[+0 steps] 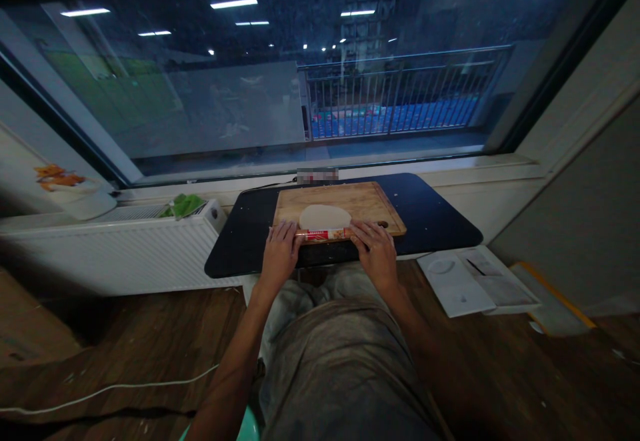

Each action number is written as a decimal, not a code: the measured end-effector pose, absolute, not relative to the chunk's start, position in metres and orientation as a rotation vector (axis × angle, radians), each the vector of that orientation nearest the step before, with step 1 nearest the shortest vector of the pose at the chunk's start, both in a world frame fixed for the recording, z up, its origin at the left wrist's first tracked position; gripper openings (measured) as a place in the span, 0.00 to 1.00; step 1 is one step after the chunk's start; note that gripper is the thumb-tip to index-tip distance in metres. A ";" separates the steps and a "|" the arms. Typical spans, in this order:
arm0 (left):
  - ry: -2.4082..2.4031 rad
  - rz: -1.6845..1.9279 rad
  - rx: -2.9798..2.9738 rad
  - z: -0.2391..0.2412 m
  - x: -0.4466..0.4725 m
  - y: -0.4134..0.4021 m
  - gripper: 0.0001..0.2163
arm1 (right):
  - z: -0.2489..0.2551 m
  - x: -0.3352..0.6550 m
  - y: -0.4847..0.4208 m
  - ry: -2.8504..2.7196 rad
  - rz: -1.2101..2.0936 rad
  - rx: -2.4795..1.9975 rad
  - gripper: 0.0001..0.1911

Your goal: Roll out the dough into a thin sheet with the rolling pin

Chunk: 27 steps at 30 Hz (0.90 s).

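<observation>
A pale, flattened oval of dough (325,217) lies on a wooden cutting board (340,194). Across the board's near edge, just in front of the dough, is a rolling pin (323,235) with a red printed label around its middle. My left hand (283,241) rests over its left end, fingers curled on top. Over the right end my right hand (373,241) does the same. The pin's ends are hidden under my fingers.
The board sits on a black tabletop (430,221) below a large window (320,81). To the left stand a white radiator (125,254), a green packet (186,206) and a white pot (83,197). An opened white box (460,281) lies at the lower right.
</observation>
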State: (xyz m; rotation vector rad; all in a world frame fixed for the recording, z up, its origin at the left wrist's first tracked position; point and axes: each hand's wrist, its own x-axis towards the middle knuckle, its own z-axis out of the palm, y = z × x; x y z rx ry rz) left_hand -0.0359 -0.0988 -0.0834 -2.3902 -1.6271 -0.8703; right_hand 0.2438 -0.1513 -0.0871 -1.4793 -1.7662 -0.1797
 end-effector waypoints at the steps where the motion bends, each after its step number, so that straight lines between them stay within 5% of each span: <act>1: -1.629 -0.871 -2.389 -0.084 -0.036 -0.099 0.20 | -0.087 0.244 -0.152 -1.764 -0.181 -1.477 0.19; 27: -1.589 -0.673 -2.582 -0.067 -0.037 -0.073 0.18 | -0.072 0.276 -0.100 -2.025 0.049 -1.424 0.20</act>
